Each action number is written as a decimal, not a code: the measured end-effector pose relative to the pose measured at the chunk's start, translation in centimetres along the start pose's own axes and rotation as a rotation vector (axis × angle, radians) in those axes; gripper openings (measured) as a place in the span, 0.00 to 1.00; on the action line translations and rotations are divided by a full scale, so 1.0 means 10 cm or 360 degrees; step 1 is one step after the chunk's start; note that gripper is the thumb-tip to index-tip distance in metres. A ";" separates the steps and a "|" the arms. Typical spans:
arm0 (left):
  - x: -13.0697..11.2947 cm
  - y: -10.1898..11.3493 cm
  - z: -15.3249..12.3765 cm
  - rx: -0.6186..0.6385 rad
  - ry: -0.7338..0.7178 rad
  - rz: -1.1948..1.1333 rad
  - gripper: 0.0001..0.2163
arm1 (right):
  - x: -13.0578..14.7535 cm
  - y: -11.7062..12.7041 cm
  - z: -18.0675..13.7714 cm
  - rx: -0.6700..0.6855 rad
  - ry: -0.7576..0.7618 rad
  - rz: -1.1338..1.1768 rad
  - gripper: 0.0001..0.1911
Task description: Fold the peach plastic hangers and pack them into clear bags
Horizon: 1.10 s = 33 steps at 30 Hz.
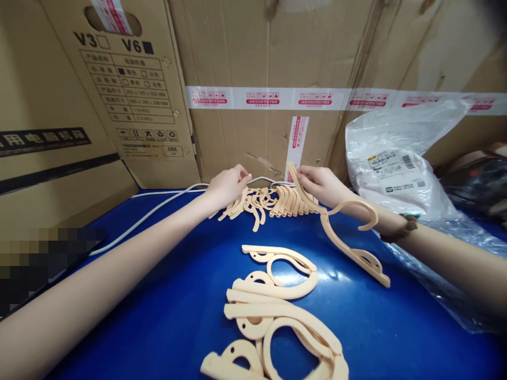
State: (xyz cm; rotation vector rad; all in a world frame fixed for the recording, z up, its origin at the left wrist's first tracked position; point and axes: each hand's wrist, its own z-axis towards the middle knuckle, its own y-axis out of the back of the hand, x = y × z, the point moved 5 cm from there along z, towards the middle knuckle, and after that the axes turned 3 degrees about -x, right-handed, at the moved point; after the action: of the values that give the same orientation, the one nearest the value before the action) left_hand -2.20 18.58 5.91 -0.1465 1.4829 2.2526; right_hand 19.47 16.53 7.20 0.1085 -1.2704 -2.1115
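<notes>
My right hand point(322, 184) is closed on one arm of a beige folding clothes hanger point(339, 240). The hanger is spread open, with its hook pointing right and its other arm slanting down toward me. Over the left end of a pile of loose beige hanger parts point(293, 203), my left hand point(226, 187) has its fingers pinched together. Whether anything is between those fingertips I cannot make out. Nearer to me, several folded beige hangers point(285, 311) lie on the blue table, some overlapping, with the closest cut off by the bottom edge.
Tall cardboard boxes point(253, 58) wall off the back and left of the blue table point(158, 306). A clear plastic bag point(396, 163) with labels stands at the right. A pale cable point(142, 227) runs along the left and back. A dark flat object point(75, 258) lies at the left edge.
</notes>
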 end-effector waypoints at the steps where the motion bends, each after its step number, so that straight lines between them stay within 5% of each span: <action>1: 0.07 -0.02 0.02 0.0026 0.0021 -0.0005 0.11 | -0.01 0.01 0.01 -0.0041 -0.0018 0.0102 0.13; 6: 0.12 -0.05 0.01 -0.0021 0.0016 -0.0023 0.14 | -0.05 0.05 0.03 -0.0125 -0.0136 0.0662 0.09; 11: -0.30 0.01 -0.09 -0.0067 -0.0189 -0.0247 0.16 | -0.09 0.16 0.03 -0.0341 -0.0417 0.0899 0.08; 15: -0.64 -0.14 -0.28 0.0499 -0.0142 -0.1065 0.23 | -0.15 0.24 0.01 -0.0663 -0.0524 0.1183 0.05; 19: -0.78 -0.22 -0.46 0.0813 -0.0023 -0.1522 0.16 | -0.19 0.30 -0.01 -0.0967 -0.0410 0.1406 0.04; 23: -0.76 -0.22 -0.44 0.0824 0.0147 -0.1957 0.16 | -0.11 0.47 -0.04 -0.1063 -0.0165 0.1008 0.09; 27: -0.63 -0.21 -0.31 0.0597 0.0316 -0.2213 0.16 | 0.12 0.60 -0.07 -0.0842 0.0166 0.0210 0.05; 33: -0.54 -0.19 -0.27 0.0496 0.0306 -0.2135 0.07 | 0.32 0.32 -0.13 -0.0521 0.0370 -0.0712 0.05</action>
State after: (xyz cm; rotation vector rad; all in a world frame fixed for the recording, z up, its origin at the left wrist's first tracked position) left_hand 3.01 15.20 4.91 -0.9440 1.1786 0.9347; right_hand 19.07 12.66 9.95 0.5191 -0.8022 -2.5654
